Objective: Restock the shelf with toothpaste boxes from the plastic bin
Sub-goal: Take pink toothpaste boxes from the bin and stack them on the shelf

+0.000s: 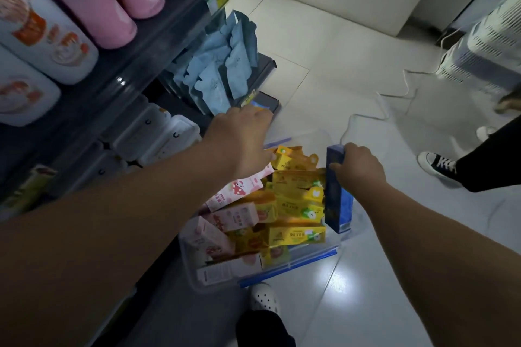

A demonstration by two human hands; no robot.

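Head view: right hand [358, 166] grips a blue toothpaste box [337, 200], long axis upright, at the right wall of the plastic bin [287, 266]; shelf [272, 100] lies forward-left, where left hand [242, 135] reaches, grasp hidden.

bin [335, 252] crammed with boxes [296, 235], floor [352, 70] open

Clear plastic bin [332, 255]; cardboard boxes [296, 234] — glossy floor tiles [338, 45].
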